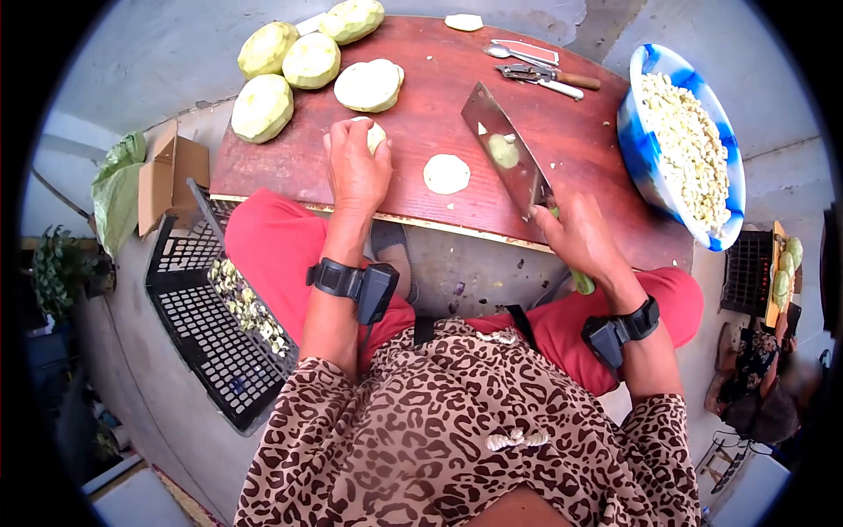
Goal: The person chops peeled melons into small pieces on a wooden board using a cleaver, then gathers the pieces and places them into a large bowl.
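Observation:
My left hand is closed over a pale peeled vegetable piece near the table's front edge; the fingers hide most of it. In my right hand is a cleaver, gripped by its green handle. Its broad blade points away from me over the table, with a pale bit stuck to it. Between the hands a round white slice lies flat. Beyond my left hand sits a cut pale vegetable, beside several whole peeled ones.
The red-brown table also bears a peeler, knives and a spoon. A blue-and-white basin of small diced pieces stands at right. Below left is a black crate with scraps, near a cardboard box. Another person is at far right.

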Demonstrator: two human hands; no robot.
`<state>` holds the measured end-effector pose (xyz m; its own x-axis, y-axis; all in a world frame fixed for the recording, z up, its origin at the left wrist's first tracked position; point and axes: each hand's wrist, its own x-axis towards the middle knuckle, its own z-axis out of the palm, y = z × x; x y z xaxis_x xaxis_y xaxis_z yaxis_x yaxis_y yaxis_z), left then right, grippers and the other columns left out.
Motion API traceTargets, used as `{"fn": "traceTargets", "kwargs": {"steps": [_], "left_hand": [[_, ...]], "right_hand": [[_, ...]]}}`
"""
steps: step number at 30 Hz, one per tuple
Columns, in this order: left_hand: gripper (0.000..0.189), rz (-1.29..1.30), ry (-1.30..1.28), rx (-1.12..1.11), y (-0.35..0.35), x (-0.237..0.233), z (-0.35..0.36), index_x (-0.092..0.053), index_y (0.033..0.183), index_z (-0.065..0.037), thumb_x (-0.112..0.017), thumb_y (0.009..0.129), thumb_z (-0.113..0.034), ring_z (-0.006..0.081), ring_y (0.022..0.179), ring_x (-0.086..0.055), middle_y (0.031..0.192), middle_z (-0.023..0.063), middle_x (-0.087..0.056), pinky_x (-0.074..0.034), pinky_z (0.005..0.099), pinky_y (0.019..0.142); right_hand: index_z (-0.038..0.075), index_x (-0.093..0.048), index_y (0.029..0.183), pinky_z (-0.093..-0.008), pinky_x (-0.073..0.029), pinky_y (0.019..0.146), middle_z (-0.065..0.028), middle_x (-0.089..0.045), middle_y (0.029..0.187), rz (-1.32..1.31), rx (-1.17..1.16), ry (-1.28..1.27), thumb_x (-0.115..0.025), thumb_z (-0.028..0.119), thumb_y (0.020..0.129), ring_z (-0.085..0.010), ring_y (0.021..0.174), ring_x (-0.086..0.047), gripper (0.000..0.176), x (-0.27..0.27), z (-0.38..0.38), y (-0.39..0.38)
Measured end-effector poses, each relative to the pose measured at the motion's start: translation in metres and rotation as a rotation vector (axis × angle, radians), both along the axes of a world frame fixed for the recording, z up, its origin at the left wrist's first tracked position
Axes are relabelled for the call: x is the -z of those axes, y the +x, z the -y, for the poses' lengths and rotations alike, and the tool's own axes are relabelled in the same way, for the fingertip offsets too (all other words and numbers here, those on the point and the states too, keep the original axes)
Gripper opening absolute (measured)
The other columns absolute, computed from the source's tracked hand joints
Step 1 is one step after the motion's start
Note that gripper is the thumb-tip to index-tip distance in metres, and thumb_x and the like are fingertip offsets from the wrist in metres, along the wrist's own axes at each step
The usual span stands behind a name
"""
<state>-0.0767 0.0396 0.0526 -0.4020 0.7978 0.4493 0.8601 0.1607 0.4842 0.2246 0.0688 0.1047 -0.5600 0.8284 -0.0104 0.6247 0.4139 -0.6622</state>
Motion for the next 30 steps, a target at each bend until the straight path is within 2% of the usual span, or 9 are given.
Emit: {"fn": "traceTargets", "kwargs": {"steps": [3,6,9,13,19,22,23,26,30], "left_hand": [[0.036,-0.061,-0.123,0.005,-0.001,0.002,0.000,-0.064,0.113,-0.003,-0.075,0.080,-0.011,0.0363,0.108,-0.053,0.113,0.0174,-0.058,-0.046,0.0424,0.092],[0.042,-0.156,-0.179,0.001,0.003,0.011,-0.001,-0.064,0.118,-0.005,-0.077,0.080,-0.017,0.0368,0.112,-0.051,0.118,0.0181,-0.057,-0.043,0.0469,0.097],[0.050,-0.298,-0.158,-0.199,-0.004,0.010,-0.005,-0.062,0.125,-0.006,-0.076,0.082,-0.026,0.0384,0.121,-0.047,0.129,0.0189,-0.054,-0.037,0.0524,0.103],[0.056,-0.014,-0.271,-0.134,-0.022,0.021,-0.011,-0.057,0.131,-0.006,-0.073,0.085,-0.033,0.0401,0.135,-0.034,0.144,0.0214,-0.043,-0.026,0.0533,0.111],[0.055,-0.002,-0.256,0.055,0.007,0.016,0.002,-0.059,0.128,-0.003,-0.073,0.085,-0.034,0.0396,0.134,-0.036,0.142,0.0219,-0.044,-0.027,0.0542,0.110],[0.056,-0.326,-0.077,0.042,0.027,0.013,0.009,-0.061,0.127,-0.003,-0.073,0.084,-0.037,0.0371,0.128,-0.044,0.135,0.0197,-0.052,-0.032,0.0506,0.108],[0.052,-0.297,0.006,0.126,0.034,0.009,0.010,-0.062,0.123,-0.002,-0.076,0.082,-0.031,0.0354,0.125,-0.045,0.131,0.0174,-0.054,-0.032,0.0490,0.107],[0.048,-0.196,-0.109,0.407,0.050,-0.001,0.009,-0.063,0.119,-0.001,-0.076,0.080,-0.025,0.0346,0.124,-0.046,0.128,0.0157,-0.055,-0.033,0.0485,0.106],[0.041,-0.201,-0.360,0.452,0.055,-0.002,-0.001,-0.064,0.116,-0.003,-0.075,0.080,-0.019,0.0332,0.113,-0.051,0.119,0.0147,-0.058,-0.038,0.0468,0.097]], "right_hand": [[-0.008,-0.056,0.089,-0.0543,-0.045,0.066,-0.0329,-0.060,0.076,0.024,0.000,-0.006,-0.064,0.014,0.088,-0.0516,0.076,-0.060,0.024,-0.001,-0.002,-0.005],[-0.009,-0.057,0.088,-0.0549,-0.046,0.066,-0.0337,-0.060,0.077,0.033,-0.009,0.012,-0.064,0.014,0.088,-0.0521,0.076,-0.060,0.024,-0.001,-0.003,-0.008],[-0.010,-0.057,0.088,-0.0557,-0.046,0.068,-0.0348,-0.060,0.078,0.032,-0.020,0.028,-0.065,0.014,0.088,-0.0526,0.078,-0.061,0.025,-0.003,-0.004,-0.013],[-0.011,-0.058,0.087,-0.0561,-0.048,0.069,-0.0360,-0.060,0.079,0.062,-0.017,0.018,-0.065,0.014,0.087,-0.0529,0.079,-0.061,0.025,-0.002,-0.006,-0.014],[-0.011,-0.059,0.087,-0.0560,-0.049,0.071,-0.0360,-0.061,0.080,0.082,-0.022,0.037,-0.065,0.012,0.086,-0.0522,0.081,-0.062,0.024,-0.011,-0.005,-0.016],[-0.011,-0.060,0.088,-0.0559,-0.049,0.072,-0.0357,-0.061,0.081,0.065,-0.008,0.062,-0.064,0.011,0.086,-0.0520,0.081,-0.062,0.023,-0.009,-0.006,-0.016],[-0.012,-0.060,0.088,-0.0558,-0.049,0.072,-0.0357,-0.061,0.081,0.079,-0.001,0.056,-0.064,0.011,0.086,-0.0520,0.081,-0.062,0.023,-0.010,-0.006,-0.015],[-0.012,-0.060,0.090,-0.0556,-0.050,0.073,-0.0357,-0.061,0.081,0.104,0.002,0.050,-0.065,0.011,0.086,-0.0520,0.081,-0.062,0.023,-0.010,-0.005,-0.015],[-0.012,-0.060,0.090,-0.0551,-0.050,0.073,-0.0359,-0.061,0.081,0.110,0.006,0.038,-0.065,0.011,0.085,-0.0518,0.081,-0.062,0.024,-0.012,-0.005,-0.015]]}}
